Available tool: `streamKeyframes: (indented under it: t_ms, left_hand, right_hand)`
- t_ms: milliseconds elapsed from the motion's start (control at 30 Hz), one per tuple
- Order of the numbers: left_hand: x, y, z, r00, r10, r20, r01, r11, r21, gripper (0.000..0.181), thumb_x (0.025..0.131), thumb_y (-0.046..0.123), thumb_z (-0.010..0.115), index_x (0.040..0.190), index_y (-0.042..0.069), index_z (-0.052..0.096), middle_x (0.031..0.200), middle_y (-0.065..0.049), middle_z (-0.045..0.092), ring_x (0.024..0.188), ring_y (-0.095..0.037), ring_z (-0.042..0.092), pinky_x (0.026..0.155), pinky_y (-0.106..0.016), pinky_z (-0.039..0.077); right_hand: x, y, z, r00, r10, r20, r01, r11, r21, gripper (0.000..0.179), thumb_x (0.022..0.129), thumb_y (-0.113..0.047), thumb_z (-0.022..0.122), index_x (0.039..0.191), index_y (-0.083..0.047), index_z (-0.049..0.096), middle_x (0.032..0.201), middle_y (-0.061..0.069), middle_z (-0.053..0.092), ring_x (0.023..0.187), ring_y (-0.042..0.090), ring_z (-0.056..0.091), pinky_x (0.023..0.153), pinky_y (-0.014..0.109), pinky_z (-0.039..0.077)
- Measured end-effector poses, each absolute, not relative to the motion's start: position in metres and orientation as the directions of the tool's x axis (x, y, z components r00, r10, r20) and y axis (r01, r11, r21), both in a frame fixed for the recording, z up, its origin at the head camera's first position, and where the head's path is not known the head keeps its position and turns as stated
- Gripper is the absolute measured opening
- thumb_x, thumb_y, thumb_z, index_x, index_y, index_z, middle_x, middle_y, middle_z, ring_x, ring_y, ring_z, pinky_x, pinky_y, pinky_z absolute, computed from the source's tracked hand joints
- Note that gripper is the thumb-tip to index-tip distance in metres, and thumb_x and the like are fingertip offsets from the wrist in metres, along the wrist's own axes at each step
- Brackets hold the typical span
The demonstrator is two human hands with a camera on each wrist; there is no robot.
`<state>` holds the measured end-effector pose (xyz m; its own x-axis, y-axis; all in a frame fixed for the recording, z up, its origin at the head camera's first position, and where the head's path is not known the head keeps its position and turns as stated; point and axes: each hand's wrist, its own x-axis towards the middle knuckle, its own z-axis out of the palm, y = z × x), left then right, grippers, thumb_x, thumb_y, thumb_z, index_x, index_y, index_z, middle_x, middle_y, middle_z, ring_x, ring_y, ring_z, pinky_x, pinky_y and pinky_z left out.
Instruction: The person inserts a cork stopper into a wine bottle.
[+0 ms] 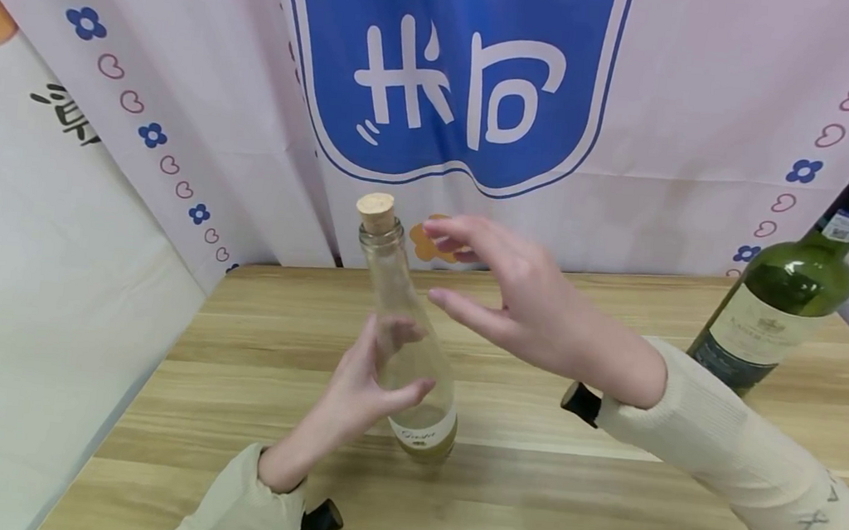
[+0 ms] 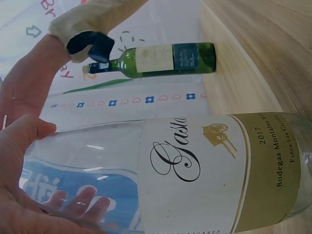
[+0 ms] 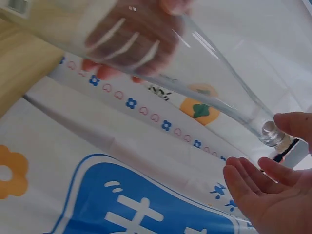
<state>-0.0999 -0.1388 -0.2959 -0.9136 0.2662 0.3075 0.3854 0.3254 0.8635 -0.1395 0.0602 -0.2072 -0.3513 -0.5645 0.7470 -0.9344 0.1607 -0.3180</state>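
A clear glass bottle [image 1: 420, 360] with a white and gold label [image 2: 195, 170] stands on the wooden table, and a cork [image 1: 376, 211] sits in its mouth. My left hand [image 1: 350, 392] grips its body, the thumb on the near side and the other fingers behind, seen through the glass in the left wrist view. To the right of the bottle neck my right hand [image 1: 515, 293] is raised with nothing in it. Its thumb and fingers are spread apart, close to the cork but with a gap in the head view.
A green wine bottle [image 1: 773, 309], also corked, stands at the right of the table [image 1: 253, 351]. Behind the table hangs a white cloth with a blue emblem [image 1: 462, 77]. Another white cloth [image 1: 44, 252] hangs along the left side.
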Motion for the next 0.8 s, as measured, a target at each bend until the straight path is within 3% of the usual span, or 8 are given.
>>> streamKeyframes:
  t_ms: [600, 800]
  left_hand:
    - [-0.099, -0.138, -0.295, -0.919, 0.261, 0.296, 0.375, 0.342, 0.861, 0.063, 0.070, -0.003, 0.072, 0.122, 0.004, 0.038, 0.120, -0.016, 0.053, 0.115, -0.028, 0.049, 0.101, -0.044, 0.036]
    - [-0.099, -0.139, -0.295, -0.916, 0.267, 0.299, 0.381, 0.349, 0.856, 0.062, 0.070, -0.003, 0.072, 0.121, 0.004, 0.038, 0.120, -0.016, 0.054, 0.116, -0.028, 0.049, 0.101, -0.044, 0.035]
  right_hand:
    - [-0.132, 0.079, -0.286, -0.544, -0.694, 0.471, -0.830, 0.361, -0.425, 0.060, 0.083, -0.024, 0.067, 0.130, 0.000, 0.038, 0.125, 0.011, 0.049, 0.110, 0.021, 0.050, 0.092, 0.034, 0.045]
    - [-0.129, 0.077, -0.307, -0.567, -0.713, 0.413, -0.801, 0.359, -0.480, 0.066, 0.082, -0.025, 0.068, 0.131, 0.002, 0.035, 0.129, 0.013, 0.046, 0.113, 0.025, 0.049, 0.095, 0.037, 0.043]
